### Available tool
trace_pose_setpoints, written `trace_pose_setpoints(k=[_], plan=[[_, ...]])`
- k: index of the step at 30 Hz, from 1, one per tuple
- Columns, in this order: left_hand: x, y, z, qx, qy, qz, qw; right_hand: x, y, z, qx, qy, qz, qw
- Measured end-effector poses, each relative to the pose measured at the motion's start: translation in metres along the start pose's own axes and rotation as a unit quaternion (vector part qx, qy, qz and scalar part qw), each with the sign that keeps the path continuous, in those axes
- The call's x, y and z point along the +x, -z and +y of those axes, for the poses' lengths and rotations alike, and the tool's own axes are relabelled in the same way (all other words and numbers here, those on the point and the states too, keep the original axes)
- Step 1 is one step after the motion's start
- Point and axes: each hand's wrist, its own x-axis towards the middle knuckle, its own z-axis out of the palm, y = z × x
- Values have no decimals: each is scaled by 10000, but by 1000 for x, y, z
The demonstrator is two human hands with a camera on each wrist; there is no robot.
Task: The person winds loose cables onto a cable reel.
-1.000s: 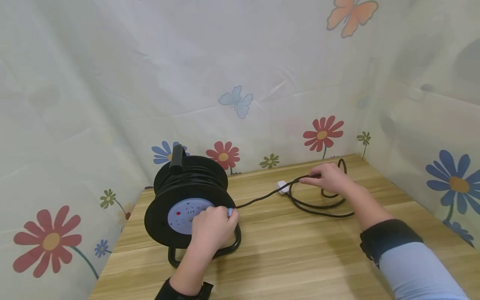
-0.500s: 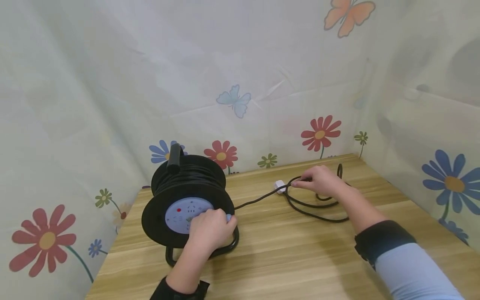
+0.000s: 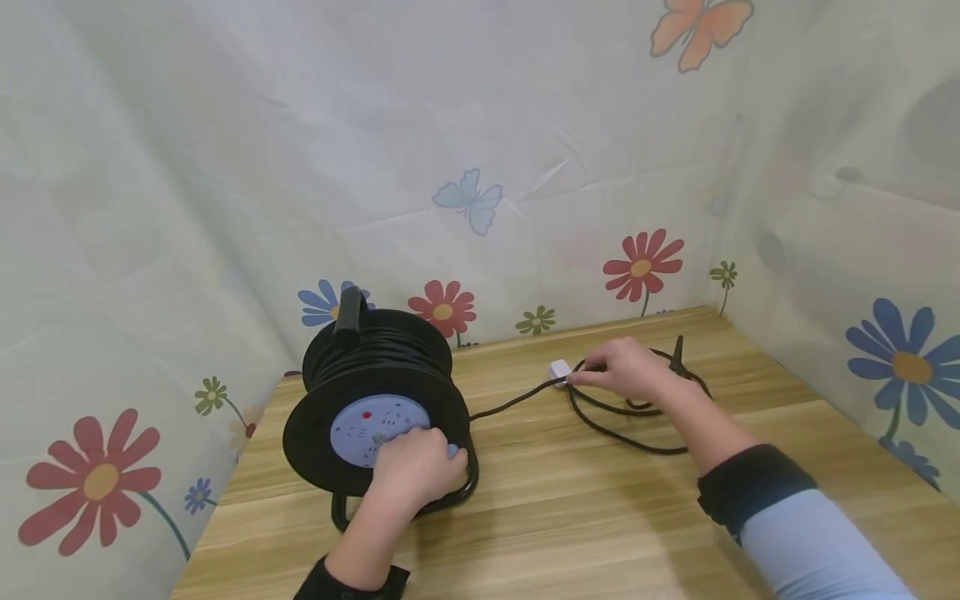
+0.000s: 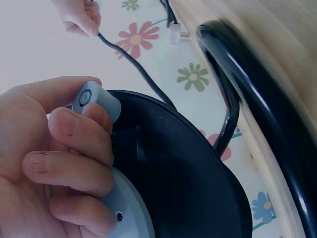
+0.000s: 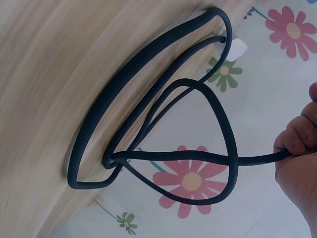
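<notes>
A black cable reel (image 3: 322, 442) with a blue-grey socket panel (image 3: 358, 433) stands at the left of the table. My left hand (image 3: 417, 471) grips the small blue-grey crank knob (image 4: 105, 101) on the reel's face, fingers curled round it in the left wrist view. To the right, my right hand (image 3: 630, 371) pinches the black cable (image 3: 517, 406), which runs from the reel to its fingers. Beyond that hand the cable lies in loose loops (image 5: 124, 74). By the right fingertips sits the white plug (image 3: 558, 372) at the cable's end.
The wooden table (image 3: 540, 517) carries all of this. The reel's black tube stand (image 4: 262, 104) curves out in front, and its carrying handle (image 3: 348, 317) rises on top. A flower-printed cloth (image 3: 525, 125) hangs behind and at both sides.
My right hand has moved left and slightly down toward the reel with the cable. My left hand and the knob have shifted slightly down; the reel's face has turned a little.
</notes>
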Motion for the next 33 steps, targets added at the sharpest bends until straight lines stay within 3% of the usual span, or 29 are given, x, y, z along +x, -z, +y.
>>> trace_pose_setpoints(k=[12, 33], plan=[[-6, -6, -14, 157, -53, -126, 9998, 8, -7, -17, 142, 221, -144, 9996], [-25, -6, -38, 222, -1, -719, 9972, 23, -29, -44, 345, 693, -466, 9959]])
